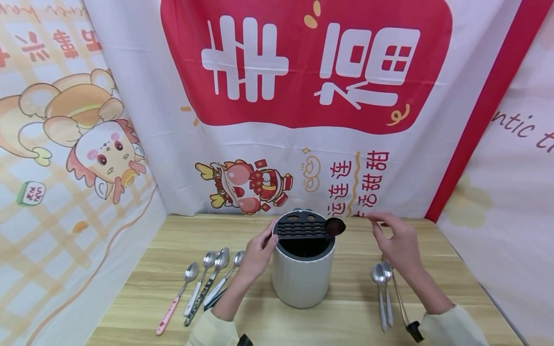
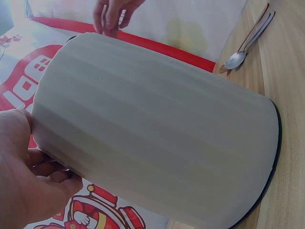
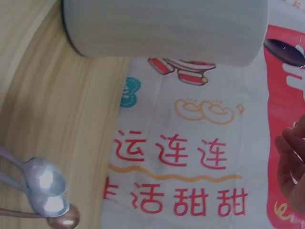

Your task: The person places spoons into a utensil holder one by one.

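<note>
The main risk we see is at the ribbed white utensil holder (image 1: 302, 283), upright at mid-table: our left hand (image 1: 259, 254) has its fingers wrapped about the rim on one side only, so an uneven pull could tip it. A dark-bowled spoon (image 1: 335, 227) pokes up past the rim beside the black slotted insert (image 1: 298, 230); a brush from our right hand (image 1: 400, 245), raised well to the right with fingers loosely bent and nothing visible in them, could knock it askew. Right of the holder, two silver spoons (image 1: 378, 274) and a copper-toned spoon (image 1: 400, 298) lie beneath that forearm, where a low sleeve might drag them; left of it, our other arm could likewise scatter the patterned-handle spoon (image 1: 201, 298) and its neighbours, with the pink-handled spoon (image 1: 169, 315) farther out. Under the holder is a pale wood-grain table (image 1: 359, 307). Behind it hangs a white cloth (image 1: 303, 137) with large white characters on red; cartoon-printed cloth (image 1: 26, 230) closes the left, and lettered cloth (image 1: 510, 192) the right.
</note>
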`<state>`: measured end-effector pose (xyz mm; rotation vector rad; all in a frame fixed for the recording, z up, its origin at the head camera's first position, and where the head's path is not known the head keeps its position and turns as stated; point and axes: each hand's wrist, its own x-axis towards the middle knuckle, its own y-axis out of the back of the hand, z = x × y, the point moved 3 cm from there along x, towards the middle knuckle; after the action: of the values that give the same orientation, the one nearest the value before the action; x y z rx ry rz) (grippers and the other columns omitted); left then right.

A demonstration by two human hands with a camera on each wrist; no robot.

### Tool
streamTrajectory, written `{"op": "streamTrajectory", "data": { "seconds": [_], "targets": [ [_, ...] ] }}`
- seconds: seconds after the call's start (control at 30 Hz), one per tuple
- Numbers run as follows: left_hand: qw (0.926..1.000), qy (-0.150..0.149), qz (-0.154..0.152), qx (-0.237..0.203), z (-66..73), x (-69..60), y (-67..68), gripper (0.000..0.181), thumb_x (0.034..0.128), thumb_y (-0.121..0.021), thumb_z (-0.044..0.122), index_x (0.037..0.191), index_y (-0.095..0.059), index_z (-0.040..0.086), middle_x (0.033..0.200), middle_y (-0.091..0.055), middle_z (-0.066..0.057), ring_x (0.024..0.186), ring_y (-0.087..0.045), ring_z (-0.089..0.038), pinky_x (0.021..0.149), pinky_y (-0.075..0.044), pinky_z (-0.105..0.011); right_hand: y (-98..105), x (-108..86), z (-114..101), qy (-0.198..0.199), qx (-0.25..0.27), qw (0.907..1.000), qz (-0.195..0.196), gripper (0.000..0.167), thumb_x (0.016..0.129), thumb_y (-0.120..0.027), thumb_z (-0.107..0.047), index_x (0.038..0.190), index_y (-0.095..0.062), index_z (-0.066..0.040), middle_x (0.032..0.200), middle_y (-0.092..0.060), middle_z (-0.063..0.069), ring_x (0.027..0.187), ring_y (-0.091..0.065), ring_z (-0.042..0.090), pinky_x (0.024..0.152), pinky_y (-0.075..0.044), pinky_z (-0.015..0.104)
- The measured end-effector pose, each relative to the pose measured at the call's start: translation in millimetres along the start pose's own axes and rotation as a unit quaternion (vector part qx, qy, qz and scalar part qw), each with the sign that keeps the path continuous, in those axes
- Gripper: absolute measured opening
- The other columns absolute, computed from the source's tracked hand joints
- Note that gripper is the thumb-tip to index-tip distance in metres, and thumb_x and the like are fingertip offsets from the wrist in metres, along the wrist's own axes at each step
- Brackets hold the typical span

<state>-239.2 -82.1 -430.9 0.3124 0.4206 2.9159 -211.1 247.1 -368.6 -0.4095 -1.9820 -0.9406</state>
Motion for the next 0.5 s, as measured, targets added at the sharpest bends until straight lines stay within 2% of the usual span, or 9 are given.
{"op": "streamTrajectory", "data": {
  "seconds": [0.17, 0.43, 0.5],
  "targets": [
    [1.0000, -0.001, 0.000, 0.003, -1.4, 0.6, -0.2, 0.057, 0.1041, -0.046, 0.045, 0.155, -0.036, 0.021, 0.159, -0.039, -0.003, 0.144, -0.043, -0.026, 0.113, -0.042, -0.044, -2.4, -8.9, 22.1, -0.044, -0.020, 0.9987, -0.017, 0.026, 0.078, -0.071, 0.013, 0.099, -0.075, -0.001, 0.094, -0.077, 0.010, 0.080, -0.069, 0.023, 0.078, -0.048, 0.003],
    [1.0000, -0.003, 0.004, 0.007, -1.4, 0.8, -0.4, 0.057, 0.1033, -0.046, 0.047, 0.154, -0.038, 0.024, 0.158, -0.040, -0.003, 0.144, -0.043, -0.026, 0.113, -0.042, -0.045, -7.0, -25.5, 60.7, -0.112, -0.027, 0.9917, -0.057, 0.025, 0.080, -0.069, 0.011, 0.101, -0.074, -0.001, 0.095, -0.077, 0.014, 0.084, -0.068, 0.013, 0.074, -0.053, 0.008],
    [1.0000, -0.004, 0.003, 0.007, -1.1, 0.9, -0.5, 0.057, 0.1034, -0.046, 0.048, 0.154, -0.038, 0.024, 0.159, -0.040, -0.003, 0.144, -0.044, -0.027, 0.113, -0.042, -0.045, -7.7, -30.1, 70.5, -0.131, -0.024, 0.9885, -0.071, 0.027, 0.080, -0.068, 0.012, 0.103, -0.074, -0.001, 0.096, -0.077, 0.015, 0.085, -0.067, 0.008, 0.074, -0.056, 0.012]
  ]
}}
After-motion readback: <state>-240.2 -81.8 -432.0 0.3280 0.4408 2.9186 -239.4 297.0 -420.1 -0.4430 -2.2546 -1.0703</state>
